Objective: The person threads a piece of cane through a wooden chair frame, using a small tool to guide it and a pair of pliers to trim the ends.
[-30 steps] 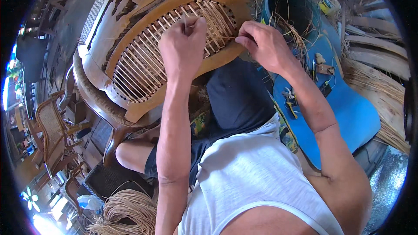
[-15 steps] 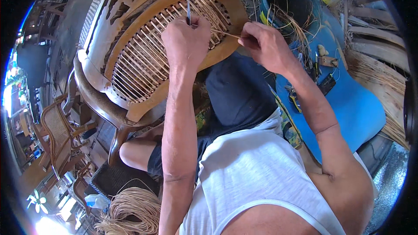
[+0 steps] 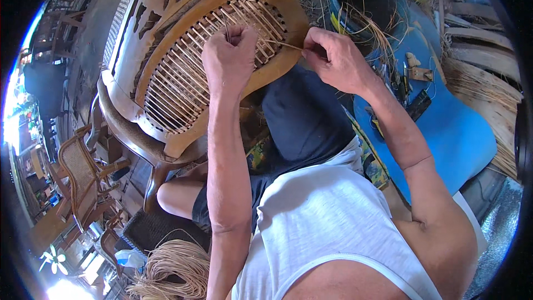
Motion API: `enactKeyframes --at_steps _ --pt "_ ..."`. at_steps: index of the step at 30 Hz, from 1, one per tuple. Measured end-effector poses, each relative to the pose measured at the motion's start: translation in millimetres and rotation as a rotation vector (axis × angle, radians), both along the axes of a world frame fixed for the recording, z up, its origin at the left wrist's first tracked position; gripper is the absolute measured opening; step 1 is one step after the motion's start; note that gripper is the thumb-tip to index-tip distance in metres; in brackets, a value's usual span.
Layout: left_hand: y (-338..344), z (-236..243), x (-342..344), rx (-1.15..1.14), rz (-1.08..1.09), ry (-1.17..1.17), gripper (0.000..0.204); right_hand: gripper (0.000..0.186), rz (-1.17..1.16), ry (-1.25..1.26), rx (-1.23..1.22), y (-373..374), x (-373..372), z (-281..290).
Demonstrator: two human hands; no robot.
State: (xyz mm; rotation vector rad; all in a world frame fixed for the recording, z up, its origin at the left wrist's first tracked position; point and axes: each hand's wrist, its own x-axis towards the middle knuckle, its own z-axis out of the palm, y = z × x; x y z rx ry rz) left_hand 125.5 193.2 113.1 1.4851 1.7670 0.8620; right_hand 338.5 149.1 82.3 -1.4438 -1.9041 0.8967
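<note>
A wooden chair frame leans before me, its oval opening strung with pale cane strands that run through holes along the rim. Over the upper part of this opening, my left hand is closed in a pinch. A thin metal tool, seen nearly edge-on, shows at its fingertips; the rest is hidden in the fingers. To the right, my right hand pinches a loose cane strand by its end, just off the frame's right edge. That strand stretches left toward the woven opening.
A dark green bucket with cane scraps stands beyond my right hand. On a blue plastic seat lie small tools and a wooden block. A coil of cane sits at lower left, near other chairs.
My left hand has shifted slightly left and down, and its metal tool now shows thinner. My right hand keeps its pinch on the strand, almost in place.
</note>
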Motion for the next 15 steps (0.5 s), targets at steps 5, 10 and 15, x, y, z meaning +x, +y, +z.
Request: enactKeyframes --at_steps 5,10,15 --pt "0.7 1.9 1.0 -0.046 0.006 -0.006 0.029 0.011 0.022 0.041 0.051 6.5 -1.2 -2.3" --pt "-2.7 11.7 -4.1 -0.032 0.027 0.056 0.033 0.013 -0.032 -0.015 0.207 18.4 -0.2 -6.0" --pt "-6.8 14.3 -6.8 -0.129 0.062 0.169 0.036 0.016 -0.061 -0.082 0.197 19.7 1.2 -2.6"
